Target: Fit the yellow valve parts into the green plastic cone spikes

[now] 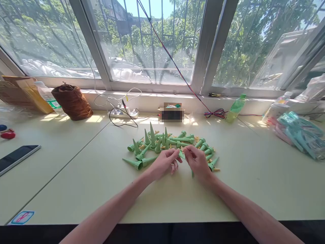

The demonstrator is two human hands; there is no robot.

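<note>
Over the pale table, my left hand (pixel 166 161) pinches a small green plastic piece (pixel 181 155) between thumb and fingers. My right hand (pixel 197 161) is closed at the other side of that piece; its fingertips are pressed together, and what they grip is too small to make out. Around both hands lies a pile of green cone-shaped plastic spikes (pixel 142 152), several standing upright on their wide ends, others on their sides. Small yellowish pegs (pixel 216 169) stick out from or lie among the spikes. A green tip (pixel 192 174) shows just below my right hand.
A brown drawstring bag (pixel 72 101) and a clear bottle (pixel 52 100) stand at the back left, a tablet (pixel 19 157) at the left. A power strip (pixel 124 112) with cables lies by the window. A green bottle (pixel 236 108) and plastic-wrapped packs (pixel 299 132) are on the right.
</note>
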